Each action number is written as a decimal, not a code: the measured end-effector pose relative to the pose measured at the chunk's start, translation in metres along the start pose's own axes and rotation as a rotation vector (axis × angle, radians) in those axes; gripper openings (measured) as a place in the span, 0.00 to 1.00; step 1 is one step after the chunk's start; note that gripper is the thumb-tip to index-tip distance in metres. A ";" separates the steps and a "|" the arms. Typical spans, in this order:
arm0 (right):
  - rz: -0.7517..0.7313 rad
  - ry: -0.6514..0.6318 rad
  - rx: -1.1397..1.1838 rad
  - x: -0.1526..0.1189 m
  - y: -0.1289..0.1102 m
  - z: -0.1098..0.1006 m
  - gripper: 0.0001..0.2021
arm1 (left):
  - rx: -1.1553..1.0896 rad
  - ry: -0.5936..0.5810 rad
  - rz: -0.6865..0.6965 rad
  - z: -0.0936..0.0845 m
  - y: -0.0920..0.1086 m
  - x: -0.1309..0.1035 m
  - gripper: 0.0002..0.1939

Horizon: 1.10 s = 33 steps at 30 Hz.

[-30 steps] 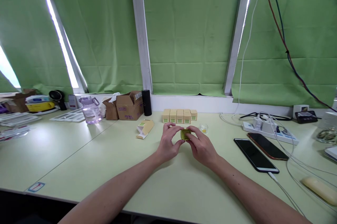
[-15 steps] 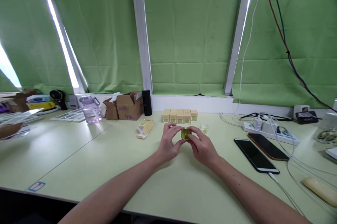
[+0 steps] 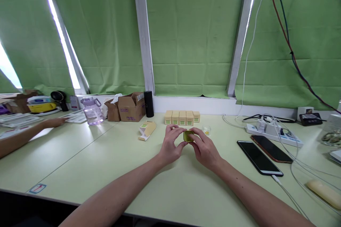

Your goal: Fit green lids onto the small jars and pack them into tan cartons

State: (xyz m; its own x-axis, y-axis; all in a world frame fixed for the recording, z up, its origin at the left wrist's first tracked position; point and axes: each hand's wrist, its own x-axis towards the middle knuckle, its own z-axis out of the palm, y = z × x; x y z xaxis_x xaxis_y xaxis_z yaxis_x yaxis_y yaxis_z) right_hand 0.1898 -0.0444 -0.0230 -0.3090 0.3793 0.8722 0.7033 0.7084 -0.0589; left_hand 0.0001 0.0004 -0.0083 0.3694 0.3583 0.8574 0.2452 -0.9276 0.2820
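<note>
Between my two hands is a small olive-green square container (image 3: 187, 136), its hollow side towards me; whether it is a lid or a tub I cannot tell. My left hand (image 3: 172, 144) pinches its left edge between thumb and fingers. On the other side, my right hand (image 3: 204, 147) grips the right edge, with a fingertip at the opening. Just behind the right hand stands a small clear jar (image 3: 206, 130) with something yellow in it. Several small tan cartons (image 3: 182, 118) form a row behind my hands. An opened, flattened-looking carton (image 3: 147, 130) lies to the left.
At right are two phones (image 3: 259, 157), a power strip (image 3: 274, 134) and loose white cables. Back left hold a purple water bottle (image 3: 92, 111), a cardboard box (image 3: 131, 108) and a black cylinder (image 3: 148, 104). Another person's arm (image 3: 29, 134) reaches over the table at far left.
The other person's arm at far left has stretched further in, its hand now at the white trays. My hands and the green container have hardly moved.
</note>
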 end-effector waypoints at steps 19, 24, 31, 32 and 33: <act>0.075 0.045 0.152 -0.004 -0.002 -0.002 0.30 | -0.119 0.027 -0.187 0.003 -0.001 0.000 0.16; 0.096 0.054 0.203 -0.004 -0.002 -0.001 0.29 | -0.188 0.061 -0.307 0.004 -0.006 0.000 0.10; 0.109 0.023 0.206 -0.005 0.001 0.002 0.29 | -0.301 0.045 -0.450 0.004 -0.005 0.004 0.15; 0.115 0.019 0.207 -0.006 0.001 0.002 0.29 | -0.324 0.032 -0.477 0.003 -0.003 0.005 0.17; 0.122 0.016 0.206 -0.006 0.001 0.002 0.29 | -0.340 0.022 -0.502 0.003 0.000 0.006 0.17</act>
State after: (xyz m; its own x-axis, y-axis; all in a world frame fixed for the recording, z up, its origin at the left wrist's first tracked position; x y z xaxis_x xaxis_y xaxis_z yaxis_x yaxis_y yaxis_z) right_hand 0.1911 -0.0449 -0.0295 -0.2190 0.4610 0.8600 0.5884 0.7654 -0.2605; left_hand 0.0046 0.0033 -0.0040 0.2636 0.7619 0.5916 0.0833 -0.6289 0.7730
